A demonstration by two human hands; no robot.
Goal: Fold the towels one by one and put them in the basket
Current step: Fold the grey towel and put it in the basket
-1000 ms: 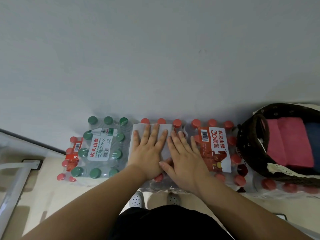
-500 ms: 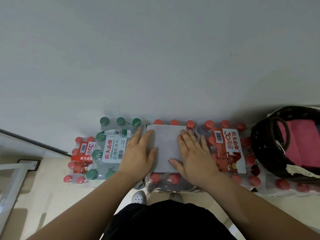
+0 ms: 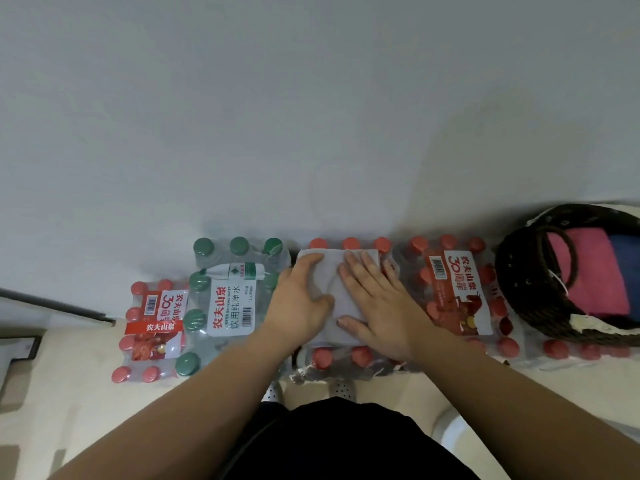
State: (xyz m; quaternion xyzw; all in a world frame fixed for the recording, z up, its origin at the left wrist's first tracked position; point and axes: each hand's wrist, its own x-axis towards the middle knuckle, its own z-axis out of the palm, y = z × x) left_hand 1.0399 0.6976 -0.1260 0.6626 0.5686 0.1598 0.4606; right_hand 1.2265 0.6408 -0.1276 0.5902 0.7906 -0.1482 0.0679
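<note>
Before you, shrink-wrapped water packs lined the floor's (image 3: 69,393) far edge against the pale wall (image 3: 311,116): a small red-capped pack (image 3: 152,327) at the left end, a green-capped pack (image 3: 232,299) touching it, a labelled red-capped pack (image 3: 457,292) further right.

Bottle packs (image 3: 228,296) stand in a row on the floor (image 3: 69,393) against the wall (image 3: 311,116). The folded towel (image 3: 323,329) lies on the middle pack (image 3: 343,362). The left grip (image 3: 298,299) is at the towel's left edge and the right grip (image 3: 377,303) is on its right half. The basket (image 3: 512,282) sits on the rightmost pack (image 3: 585,351), with stacked towels (image 3: 581,271) inside.
</note>
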